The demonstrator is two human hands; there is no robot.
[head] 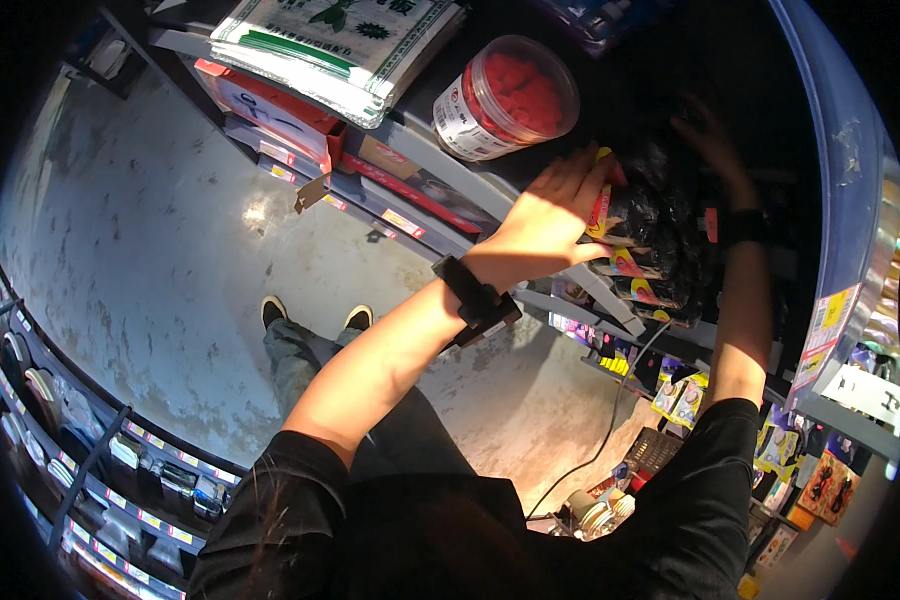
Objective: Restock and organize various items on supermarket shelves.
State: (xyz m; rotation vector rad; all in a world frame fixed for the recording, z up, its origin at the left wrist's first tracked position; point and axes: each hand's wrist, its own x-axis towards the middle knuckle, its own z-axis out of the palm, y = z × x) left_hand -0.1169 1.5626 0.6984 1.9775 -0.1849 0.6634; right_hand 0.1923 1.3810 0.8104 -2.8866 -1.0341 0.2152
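Observation:
My left hand (pixel 551 217) holds the near end of a stack of black plastic-wrapped packages (pixel 641 217) on a dark shelf. Its fingers lie over the upper packages, and the thumb touches a lower one. Red and yellow labels face the aisle; the contents cannot be made out. Deeper in the shade, my right hand (pixel 709 139) is on the other side of the stack with its fingers apart and nothing visible in it. A clear round tub (pixel 506 97) of red pieces stands beside my left hand.
Flat printed packets (pixel 330 56) lie on the shelf past the tub. A blue-grey shelf upright (pixel 844 225) rises close to my right arm. Below, a grey cable (pixel 611 435) hangs near a dark plastic basket (pixel 652 450). Another stocked rack (pixel 120 480) stands at lower left.

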